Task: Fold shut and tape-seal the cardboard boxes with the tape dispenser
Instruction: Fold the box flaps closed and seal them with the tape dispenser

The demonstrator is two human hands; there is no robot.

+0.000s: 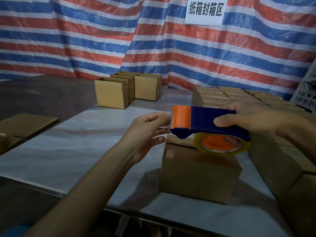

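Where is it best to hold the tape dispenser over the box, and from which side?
Grip the tape dispenser by its blue body, coming from the right as the right hand does: the toothed orange end points left and the tape roll hangs below.

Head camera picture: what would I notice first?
The blue and orange tape dispenser in the middle, held by the right grip over a closed cardboard box on the grey table. The left grip pinches its clear tape at the orange front. Behind hangs a big red, white and blue striped tarp with a white sign.
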